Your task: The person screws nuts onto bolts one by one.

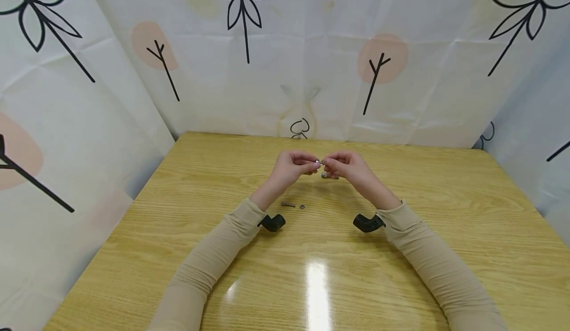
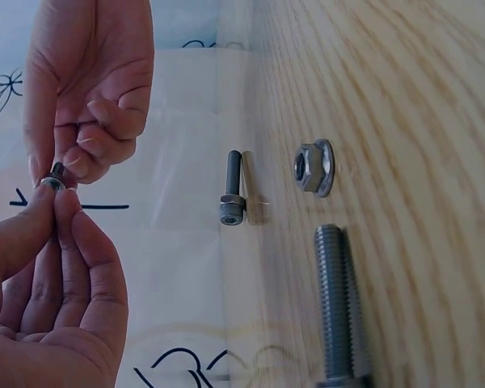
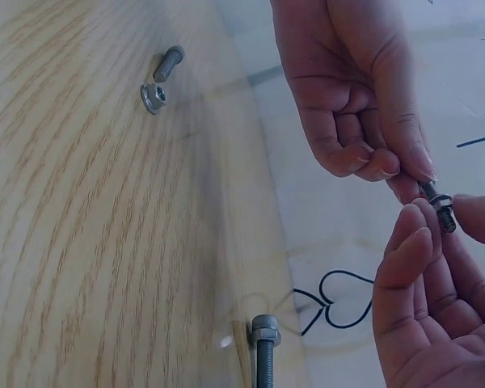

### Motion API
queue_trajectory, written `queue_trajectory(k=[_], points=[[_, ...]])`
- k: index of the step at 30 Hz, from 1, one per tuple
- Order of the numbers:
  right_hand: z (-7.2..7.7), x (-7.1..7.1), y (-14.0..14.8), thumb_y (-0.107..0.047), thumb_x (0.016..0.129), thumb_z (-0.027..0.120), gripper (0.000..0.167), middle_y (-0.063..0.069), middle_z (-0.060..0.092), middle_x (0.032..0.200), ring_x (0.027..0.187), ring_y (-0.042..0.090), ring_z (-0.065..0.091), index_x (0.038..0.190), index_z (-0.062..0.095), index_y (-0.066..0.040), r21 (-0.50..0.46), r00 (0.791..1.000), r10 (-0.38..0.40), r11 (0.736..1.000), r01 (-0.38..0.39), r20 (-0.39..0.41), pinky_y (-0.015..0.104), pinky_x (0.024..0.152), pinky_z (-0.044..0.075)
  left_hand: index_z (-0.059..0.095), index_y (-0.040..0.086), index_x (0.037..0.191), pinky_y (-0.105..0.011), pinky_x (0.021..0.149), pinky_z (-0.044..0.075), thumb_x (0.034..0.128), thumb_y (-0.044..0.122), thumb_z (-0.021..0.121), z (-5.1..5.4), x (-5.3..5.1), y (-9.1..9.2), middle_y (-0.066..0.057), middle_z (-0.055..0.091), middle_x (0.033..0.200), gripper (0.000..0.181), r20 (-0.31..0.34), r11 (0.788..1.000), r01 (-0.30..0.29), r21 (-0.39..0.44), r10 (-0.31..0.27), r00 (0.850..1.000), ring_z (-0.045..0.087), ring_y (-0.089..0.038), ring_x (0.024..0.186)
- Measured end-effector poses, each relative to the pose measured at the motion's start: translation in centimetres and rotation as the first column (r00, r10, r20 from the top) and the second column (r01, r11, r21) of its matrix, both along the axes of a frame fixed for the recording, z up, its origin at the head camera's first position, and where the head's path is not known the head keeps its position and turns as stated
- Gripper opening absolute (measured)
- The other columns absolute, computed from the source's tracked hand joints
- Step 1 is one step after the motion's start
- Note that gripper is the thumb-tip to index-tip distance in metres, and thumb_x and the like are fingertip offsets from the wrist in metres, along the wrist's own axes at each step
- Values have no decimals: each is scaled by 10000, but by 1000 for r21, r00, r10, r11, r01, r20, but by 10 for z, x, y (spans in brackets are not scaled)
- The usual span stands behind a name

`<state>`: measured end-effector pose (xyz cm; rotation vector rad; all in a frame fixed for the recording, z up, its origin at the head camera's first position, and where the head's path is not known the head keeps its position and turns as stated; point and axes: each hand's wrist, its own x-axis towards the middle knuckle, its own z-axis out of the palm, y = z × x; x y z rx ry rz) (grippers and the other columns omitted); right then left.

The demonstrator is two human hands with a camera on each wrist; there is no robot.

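In front of me both hands meet over one small bolt (image 3: 448,221) with a nut (image 3: 440,201) on its thread. My left hand (image 1: 294,166) pinches the bolt's head end between thumb and fingertips; the head itself is hidden by them. From the other side my right hand (image 1: 349,165) has its thumb and fingertips around the nut and the threaded end. Its lower fingers are loosely curled in the left wrist view. On the table beneath the hands lies a second bolt (image 2: 234,174) with a nut near its head.
Nearer me on the wooden table (image 1: 213,172) lie another bolt (image 1: 288,204) and a loose flange nut (image 1: 302,207). Black wrist mounts (image 1: 272,222) sit below both sleeves. A patterned white cloth (image 1: 307,64) hangs behind the table.
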<state>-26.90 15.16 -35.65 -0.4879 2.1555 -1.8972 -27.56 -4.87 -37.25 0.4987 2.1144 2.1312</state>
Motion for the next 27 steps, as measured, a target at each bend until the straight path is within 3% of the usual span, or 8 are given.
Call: queue_trajectory(k=[2,9,13,18,23,27], points=[[0,0,0,-204,995,556,347,124,625,911,863,310,633,1162,560,99,-13,1000,4,1000,-3,9,425,800,560,712,-33,982,-548,871,531,853,78,732,0,0,0,-222,695,912,171,5,1000,2,5,-2,1000,689,-239,792],[-2,1,0,-75,947,616,326,56,676,961,936,335,641,1208,531,101,-38,999,36,999,-37,-19,536,921,504,701,-50,1013,-488,850,560,847,99,741,-1,-2,0,-175,709,899,227,21,1000,-2,-4,2,1000,685,-294,845],[-3,0,-1,-139,965,604,303,117,664,917,895,335,637,1129,569,113,-9,999,25,1000,-25,-25,470,840,555,702,-51,1010,-514,858,549,845,92,740,-1,-1,0,-186,706,903,221,22,1000,-2,4,2,1000,689,-278,826],[-4,-2,-1,-223,1005,537,363,146,629,886,800,241,618,1096,553,128,-7,1000,24,1000,-24,12,358,707,566,711,-42,985,-539,862,538,840,81,742,-2,-2,0,-147,714,875,193,24,1000,-4,22,4,1000,695,-238,787],[-4,1,0,-152,969,597,304,166,630,945,836,265,625,1190,543,50,-37,1000,28,999,-28,8,427,793,565,709,-39,977,-539,860,539,843,70,740,-2,-2,0,-163,709,873,175,24,1000,-7,18,7,1000,691,-217,771],[-4,1,-1,-121,947,628,315,221,638,963,865,309,630,1174,562,87,-16,999,26,1000,-26,-33,472,835,551,707,-41,982,-543,866,535,846,65,734,-2,-1,0,-167,707,878,174,25,1000,-5,18,5,1000,690,-217,774]])
